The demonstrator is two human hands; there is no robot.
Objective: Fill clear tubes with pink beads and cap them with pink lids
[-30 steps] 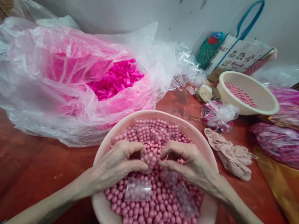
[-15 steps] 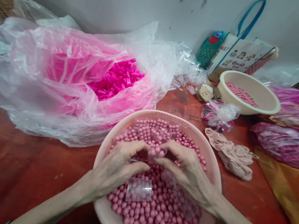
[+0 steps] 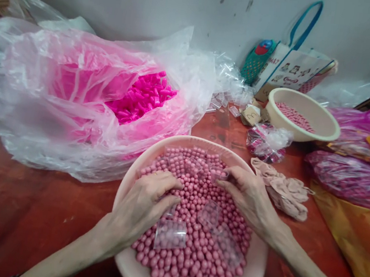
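Observation:
A large pale pink basin (image 3: pixel 132 271) holds many pink beads (image 3: pixel 191 240) with several clear plastic pieces among them. Over the left part of the beads is my left hand (image 3: pixel 150 202), its fingers bent round a clear piece that shows partly below the fingertips. My right hand (image 3: pixel 249 195) pinches a clear tube (image 3: pixel 219 175) by its right end, at the upper right of the beads. One clear tube (image 3: pixel 170 236) lies on the beads below my left hand. Another clear piece (image 3: pixel 229 248) lies at the lower right.
An open plastic bag (image 3: pixel 14 101) of bright pink pieces (image 3: pixel 142 98) stands at the left. Behind on the right are a cream bowl (image 3: pixel 324 130) of beads, a tote bag (image 3: pixel 291 68) and a small tied bag (image 3: pixel 268 143). Beige cloth (image 3: pixel 284 189) lies beside the basin.
My hands have moved apart from the middle of the basin. My right hand went right with a clear tube; my left hand shifted slightly left. The view has turned slightly.

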